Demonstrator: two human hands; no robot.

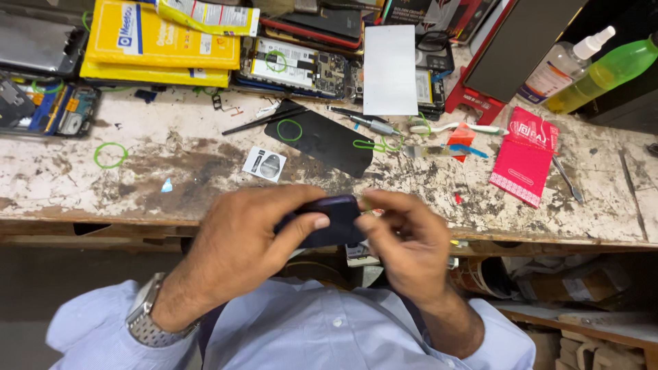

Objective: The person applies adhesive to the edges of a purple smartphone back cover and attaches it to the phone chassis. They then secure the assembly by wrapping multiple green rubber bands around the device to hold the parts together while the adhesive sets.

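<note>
Left hand [240,236]: closed around a dark blue phone [327,220], thumb pressed along its near edge, a metal watch [145,316] on the wrist.
Phone: held in the air between both hands, just in front of the workbench [82,185] edge, over the person's lap; its back faces up and looks whole.
Right hand [404,236]: fingers curled in at the phone's right end, pinching at its edge; whether anything small sits between the fingertips cannot be told.
Bench, left: a green rubber band [110,155] lies alone, with yellow boxes [154,41] stacked behind it.
Bench, middle: an opened phone with bare circuit board [301,66], a black panel [322,140] lying flat, a small sticker card [264,164].
Bench, right: thin hand tools [363,122], a red packet [526,163], a green bottle [606,74].
Progress: judged from the grip, the phone is closed and only being handled at one end; no part of it lies apart yet.
</note>
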